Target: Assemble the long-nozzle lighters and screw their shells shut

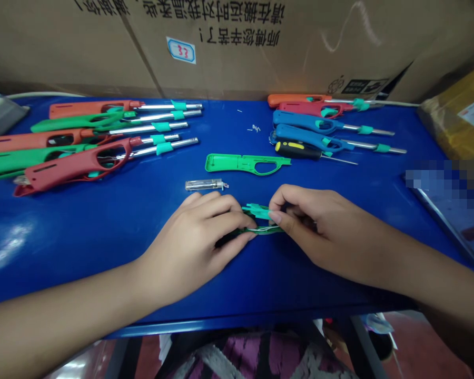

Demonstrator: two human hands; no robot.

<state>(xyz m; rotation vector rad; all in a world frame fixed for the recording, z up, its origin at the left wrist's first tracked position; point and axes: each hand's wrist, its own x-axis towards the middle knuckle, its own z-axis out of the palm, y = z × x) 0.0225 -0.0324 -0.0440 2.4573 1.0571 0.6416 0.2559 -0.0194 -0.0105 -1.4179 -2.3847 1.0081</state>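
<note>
Low over the blue table, my left hand [203,231] is closed around one end of a green lighter housing [264,231], covering much of it. White wires run along this housing. A teal plastic trigger piece [256,210] shows at its upper side. Its right end is pinched between the thumb and forefinger of my right hand [319,223]; the other fingers are curled. Just beyond my hands lie a clear fuel tank [204,184] with a metal-tipped valve and a matching green half-shell [247,163], its inner side up.
Several assembled long-nose lighters [79,166] lie at the left, more lighters [316,138] at the right. A black and yellow screwdriver [298,149] touches the right group. A cardboard box [229,68] stands behind; a phone-like device [450,210] lies at the right edge.
</note>
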